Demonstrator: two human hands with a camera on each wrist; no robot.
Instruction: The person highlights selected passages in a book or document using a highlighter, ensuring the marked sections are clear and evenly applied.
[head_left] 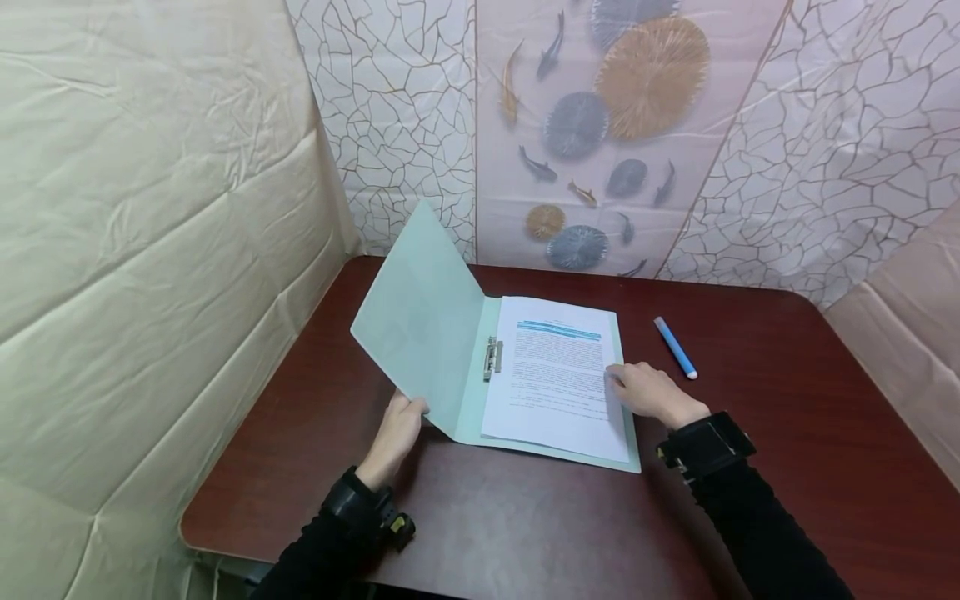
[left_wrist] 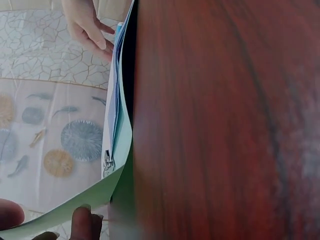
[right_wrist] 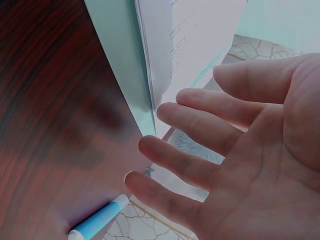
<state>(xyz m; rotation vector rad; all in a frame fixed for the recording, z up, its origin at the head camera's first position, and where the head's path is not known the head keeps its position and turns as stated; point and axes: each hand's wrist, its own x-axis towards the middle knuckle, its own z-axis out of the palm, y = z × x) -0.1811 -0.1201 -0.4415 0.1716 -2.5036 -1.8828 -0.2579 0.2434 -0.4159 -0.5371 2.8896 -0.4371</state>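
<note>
A pale green folder (head_left: 427,325) lies spread on the table, its left cover raised at a slant. My left hand (head_left: 396,429) pinches the lower edge of that cover; in the left wrist view the cover (left_wrist: 75,202) runs between thumb and fingers. On the folder's right side rests a stack of printed paper (head_left: 558,383), with blue highlighted lines near the top of the upper sheet. A metal clip (head_left: 492,358) sits by the spine. At the stack's right edge is my right hand (head_left: 651,392), and the right wrist view shows its fingers (right_wrist: 200,125) loosely extended, gripping nothing.
A blue marker (head_left: 677,348) with white ends lies on the dark red-brown table (head_left: 525,517), right of the folder. Behind the table hangs a patterned curtain (head_left: 577,167), and a cream cloth (head_left: 150,250) hangs along the left side.
</note>
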